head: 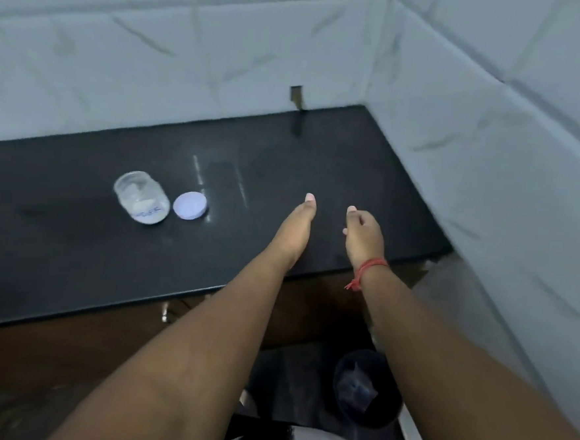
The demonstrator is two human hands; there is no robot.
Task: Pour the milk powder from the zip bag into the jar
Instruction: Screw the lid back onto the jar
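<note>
A: Head view first. Where is the jar [142, 197]?

B: On the black desk [57, 238], upright and uncapped, with white powder inside and some writing on its side. Its lid [190, 205] lies flat on the desk just right of the jar, close beside it; whether they touch I cannot tell.

A: And the hands?

B: Both are well right of the jar, over the desk near its front edge. The left hand [296, 229] is seen edge-on, its fingers straight and together, holding nothing. The right hand [363, 237] is just beyond it, a small gap between them, with a red thread [367, 270] tied at the wrist. Its fingers are loosely curled, not clenched, and nothing is in them.

A: The zip bag?

B: Not on the desk. Below the desk's front edge, down from the jar and far right, stands a dark bin [367, 388] holding something pale and crumpled, too blurred to identify.

A: Behind the jar?

B: A white tiled wall [156, 55].
</note>
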